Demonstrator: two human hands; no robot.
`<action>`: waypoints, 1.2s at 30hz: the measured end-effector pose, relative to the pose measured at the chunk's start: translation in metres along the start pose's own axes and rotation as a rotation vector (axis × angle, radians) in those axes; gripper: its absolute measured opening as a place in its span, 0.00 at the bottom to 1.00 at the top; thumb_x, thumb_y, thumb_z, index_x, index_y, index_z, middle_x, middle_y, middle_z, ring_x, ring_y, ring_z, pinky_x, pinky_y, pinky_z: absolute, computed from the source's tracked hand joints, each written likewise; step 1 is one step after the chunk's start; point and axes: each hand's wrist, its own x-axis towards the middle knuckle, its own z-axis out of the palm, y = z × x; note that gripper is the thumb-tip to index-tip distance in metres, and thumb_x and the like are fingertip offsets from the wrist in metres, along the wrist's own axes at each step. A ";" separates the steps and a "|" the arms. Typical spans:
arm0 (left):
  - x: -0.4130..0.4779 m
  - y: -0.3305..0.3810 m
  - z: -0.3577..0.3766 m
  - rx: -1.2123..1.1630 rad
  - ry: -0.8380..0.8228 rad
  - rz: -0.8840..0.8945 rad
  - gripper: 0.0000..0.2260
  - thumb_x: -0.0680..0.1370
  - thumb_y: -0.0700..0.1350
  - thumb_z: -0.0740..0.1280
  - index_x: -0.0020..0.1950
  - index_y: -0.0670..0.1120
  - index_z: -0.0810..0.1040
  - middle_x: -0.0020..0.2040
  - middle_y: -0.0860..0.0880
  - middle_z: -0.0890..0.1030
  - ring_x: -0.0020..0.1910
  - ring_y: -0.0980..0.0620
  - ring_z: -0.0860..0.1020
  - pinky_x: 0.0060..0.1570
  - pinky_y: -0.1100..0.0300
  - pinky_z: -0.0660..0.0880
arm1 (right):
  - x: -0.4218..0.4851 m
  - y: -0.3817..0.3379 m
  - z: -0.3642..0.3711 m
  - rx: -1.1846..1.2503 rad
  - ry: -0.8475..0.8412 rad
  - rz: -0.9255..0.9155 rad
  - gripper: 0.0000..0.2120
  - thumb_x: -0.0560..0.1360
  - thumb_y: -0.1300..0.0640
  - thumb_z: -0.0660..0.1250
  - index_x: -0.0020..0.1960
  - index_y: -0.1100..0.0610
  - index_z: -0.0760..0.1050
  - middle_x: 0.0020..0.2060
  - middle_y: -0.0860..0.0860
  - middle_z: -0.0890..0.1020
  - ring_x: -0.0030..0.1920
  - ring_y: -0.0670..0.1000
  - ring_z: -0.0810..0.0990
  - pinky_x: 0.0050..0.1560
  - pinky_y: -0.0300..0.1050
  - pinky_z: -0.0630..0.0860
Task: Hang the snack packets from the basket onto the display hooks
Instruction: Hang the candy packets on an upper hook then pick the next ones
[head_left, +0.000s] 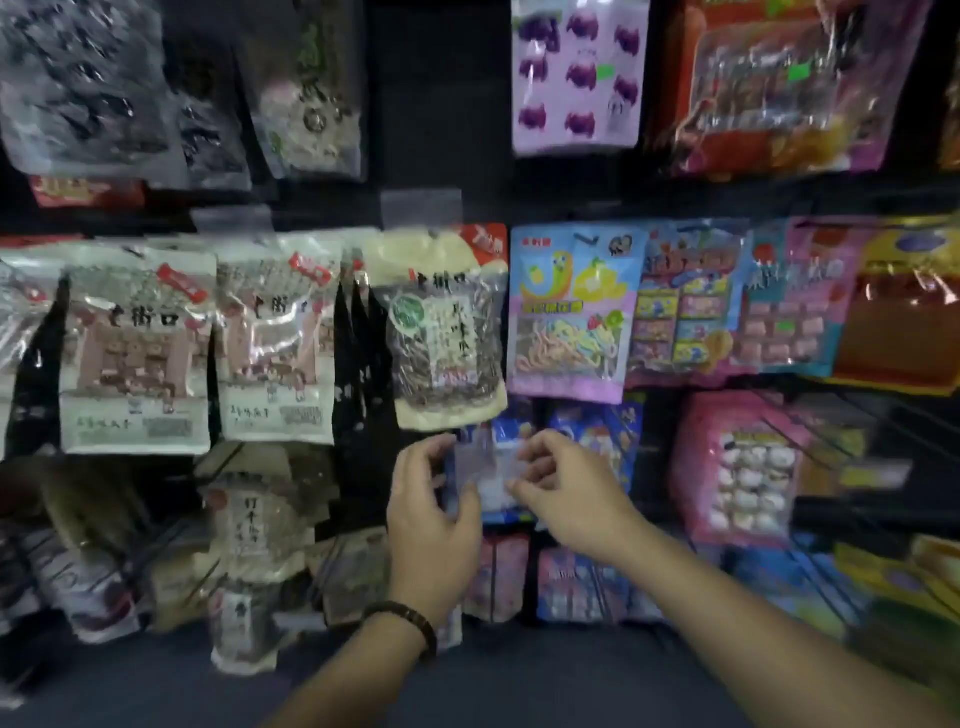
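**A:** Where's the snack packet (485, 475) right now?

**B:** Up in front of the display rack (441, 104), about mid-width and towards its lower edge, held between both hands. It sits just under the bottom edge of the cream seed packet (447, 332), with the blue packets (597, 431) hanging behind it.

**A:** And the grip?

**B:** The left hand (431, 519) has its thumb and fingers curled round the packet's left side. The right hand (561, 493) pinches the right side between thumb and fingertips. The frame is smeared, so I can't tell exactly where the pads meet the film.

**A:** So which step is this?

**B:** I'd say the hanging itself: the packet is at the rack, not yet on a hook. The basket is out of view.

**A:** What does the next move need?

**B:** Finding the hook tip. I can't make one out in the blur behind the packet. The punched hole at the top has to be lined up with it and the packet slid back along the prong. The pink packet (737, 467) to the right is well clear, but the seed packet above is close enough to get nudged.
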 end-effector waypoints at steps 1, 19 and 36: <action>-0.028 -0.007 0.000 0.016 -0.046 0.021 0.15 0.80 0.39 0.70 0.64 0.52 0.75 0.60 0.56 0.76 0.59 0.58 0.78 0.57 0.61 0.77 | -0.024 0.019 0.008 0.010 -0.015 0.021 0.07 0.78 0.53 0.74 0.53 0.49 0.77 0.43 0.47 0.83 0.41 0.48 0.83 0.41 0.41 0.79; -0.351 -0.225 0.093 0.022 -0.527 -1.701 0.25 0.67 0.58 0.80 0.56 0.45 0.81 0.56 0.40 0.84 0.41 0.41 0.83 0.34 0.51 0.82 | -0.274 0.311 0.159 0.043 -0.450 0.914 0.14 0.79 0.46 0.74 0.59 0.52 0.86 0.55 0.50 0.87 0.55 0.52 0.85 0.43 0.38 0.76; -0.404 -0.270 0.119 -0.051 -0.361 -1.796 0.27 0.67 0.42 0.81 0.64 0.47 0.78 0.56 0.38 0.83 0.49 0.37 0.85 0.41 0.37 0.85 | -0.268 0.336 0.189 0.060 -0.478 0.949 0.20 0.81 0.44 0.65 0.71 0.48 0.78 0.64 0.53 0.85 0.62 0.56 0.83 0.54 0.42 0.79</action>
